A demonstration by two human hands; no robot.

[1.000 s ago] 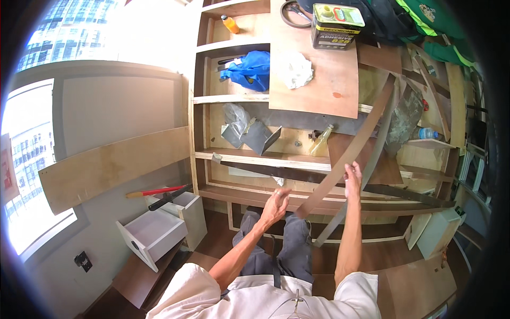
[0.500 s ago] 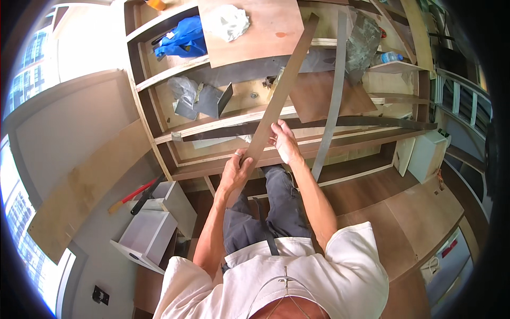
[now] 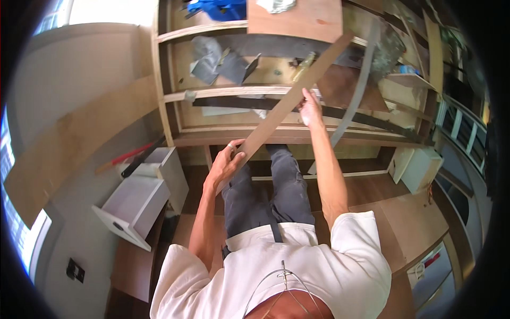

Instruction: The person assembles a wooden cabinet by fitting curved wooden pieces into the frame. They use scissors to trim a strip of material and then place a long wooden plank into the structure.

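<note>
The left hand, nearest the body, is loosely curled at the near part of a long brown strip, thumb on its face. Farther along, the right hand is partly closed on the strip's right edge; half a second ago it sat closer to the left, its fingers looser (what they do underneath is hidden). The far end has also drawn back to the corner of the plywood board. With the hands wider apart, the strip is probably easier to steer.

Counting outward: two hands share one brown strip, which slants over the shelving from the lap up to the right. To the left stand two white boxes. Beyond the hands are one dark strip along the shelving, one grey strip beside the right hand, one bottle, the one board, one white crumpled bundle and one blue cloth.
</note>
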